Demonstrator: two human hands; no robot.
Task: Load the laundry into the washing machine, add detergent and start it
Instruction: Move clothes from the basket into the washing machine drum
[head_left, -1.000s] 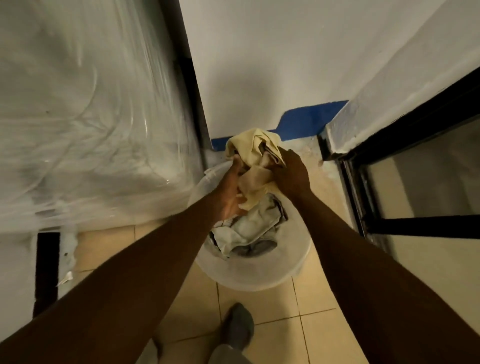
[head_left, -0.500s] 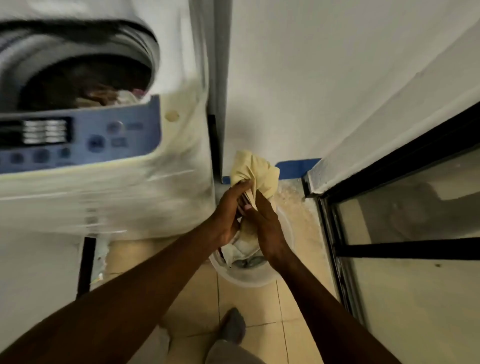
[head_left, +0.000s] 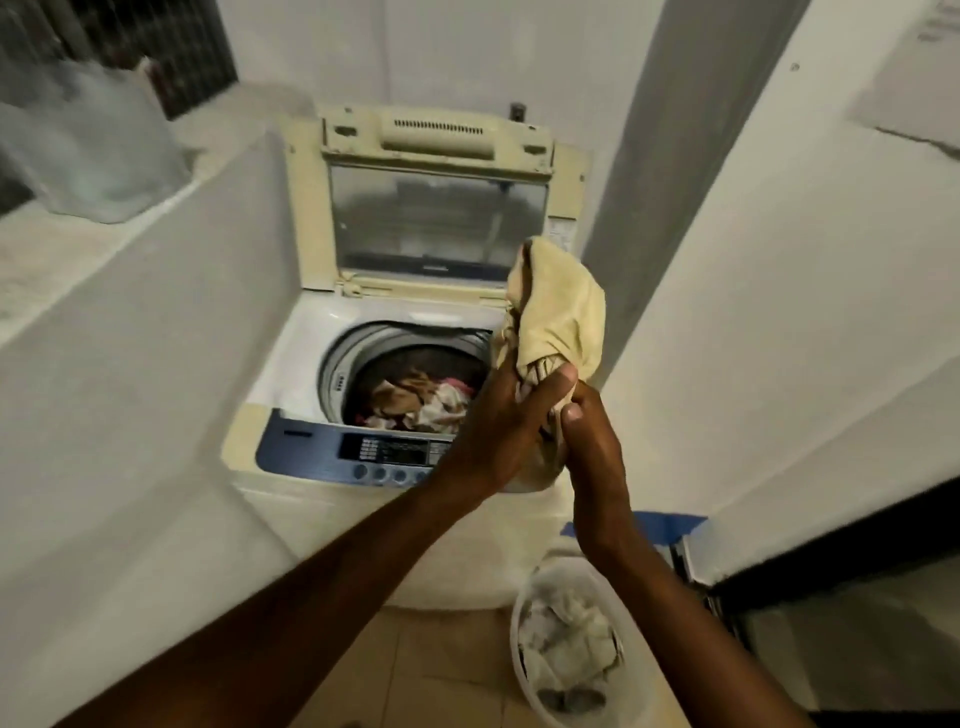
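gripping yellow cloth (head_left: 558, 312); clothes (head_left: 421, 402) in drum (head_left: 332, 364), pale laundry (head_left: 566, 644) in basket (head_left: 516, 623)

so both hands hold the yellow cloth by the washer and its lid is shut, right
No, the lid is open, standing upright behind the drum, as the head view shows. The left hand and right hand do both hold the yellow cloth by the washer.

You hold the pale yellow cloth (head_left: 558, 312) bunched up beside the washing machine (head_left: 291, 364) — its lid (head_left: 436, 223) stands upright, and mixed clothes (head_left: 421, 400) lie inside the drum (head_left: 343, 364).
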